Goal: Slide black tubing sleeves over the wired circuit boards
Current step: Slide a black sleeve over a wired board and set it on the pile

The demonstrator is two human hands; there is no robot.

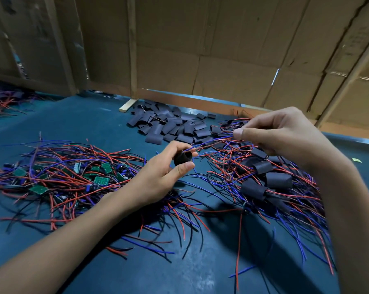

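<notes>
While the left hand (162, 172) pinched a black sleeve (182, 159) open over the table (200, 272), the right hand (270, 132) gripped thin red and blue wires (213, 142) feeding into it. Sleeve looked soft and squashy, wires floppy, so I'd hold them near the tips.

Single head-worn wide-angle view, forward and down, close over the blue table (77, 124).

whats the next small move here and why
Probably draw the wires on through the black sleeve. The left hand holds the sleeve open-mouthed in the air, the right hand pinches the red and blue wires, and their ends sit at the sleeve's mouth, so the board is not yet covered.
</notes>
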